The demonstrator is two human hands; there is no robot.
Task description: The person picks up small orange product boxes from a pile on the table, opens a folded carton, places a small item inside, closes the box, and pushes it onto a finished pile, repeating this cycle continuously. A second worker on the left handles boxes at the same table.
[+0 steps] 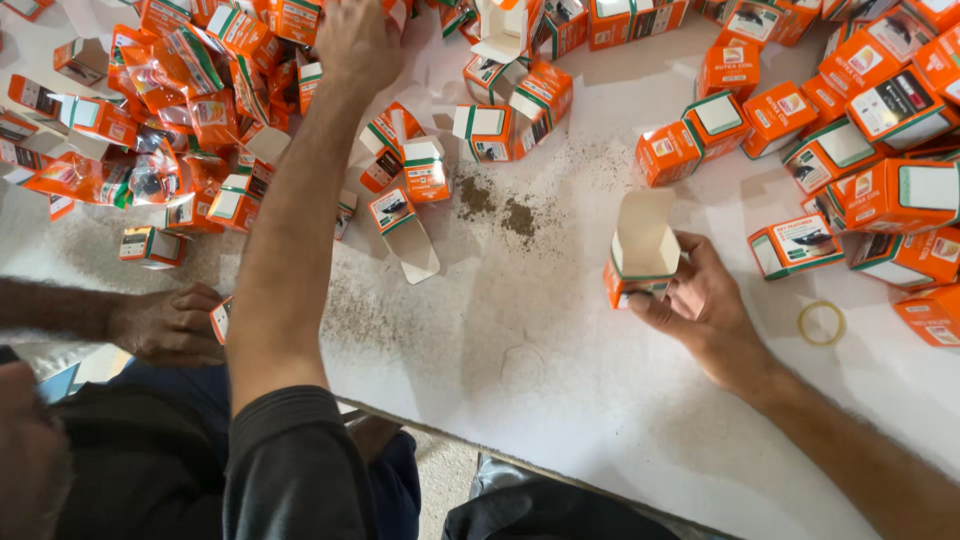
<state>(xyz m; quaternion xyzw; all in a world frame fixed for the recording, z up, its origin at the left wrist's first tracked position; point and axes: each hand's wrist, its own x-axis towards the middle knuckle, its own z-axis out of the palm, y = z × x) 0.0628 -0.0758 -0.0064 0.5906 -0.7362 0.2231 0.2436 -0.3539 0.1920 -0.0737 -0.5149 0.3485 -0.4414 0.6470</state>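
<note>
My right hand [705,305] holds a small orange and white carton [640,255] upright on the white table [560,370], its top flap standing open and its inside showing empty. My left hand [355,45] is stretched far forward into the heap of orange cartons [240,60] at the table's far left. Its fingers curl down among the boxes near the frame's top edge, and what they grip is hidden.
Several more orange cartons [860,150] crowd the far right. An open carton [405,235] lies flat mid-table beside brown dust [500,212]. A yellow rubber band [821,322] lies right of my right hand. Another person's hand [170,325] holds a small box at the left edge.
</note>
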